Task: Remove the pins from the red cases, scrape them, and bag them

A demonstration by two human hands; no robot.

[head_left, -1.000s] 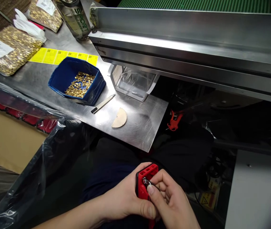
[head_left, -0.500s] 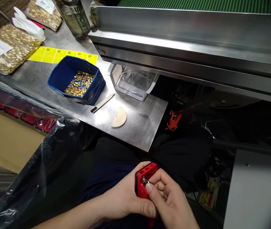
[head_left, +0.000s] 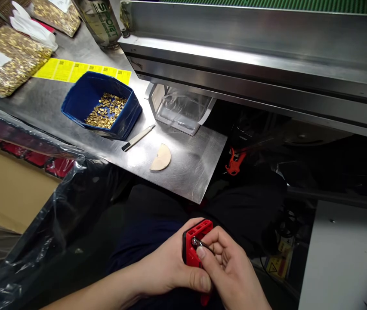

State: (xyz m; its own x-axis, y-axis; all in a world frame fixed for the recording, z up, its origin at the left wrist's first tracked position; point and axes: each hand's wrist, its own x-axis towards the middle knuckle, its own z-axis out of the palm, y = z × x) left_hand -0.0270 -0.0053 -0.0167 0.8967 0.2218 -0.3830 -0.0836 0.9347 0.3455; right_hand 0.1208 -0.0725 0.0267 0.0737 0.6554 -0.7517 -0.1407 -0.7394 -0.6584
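Left hand gripping one red plastic part, right hand pinching one small metal piece against it

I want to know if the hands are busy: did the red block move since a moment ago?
No. The red block sits in the same spot on the dark lap, below the metal table's corner; only the camera shifted slightly.

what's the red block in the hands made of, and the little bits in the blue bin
Red block: looks like moulded plastic, matte, with ribbed cells on its top end. Bits in the blue bin: likely brass or plated metal, judging by their shiny golden glint.
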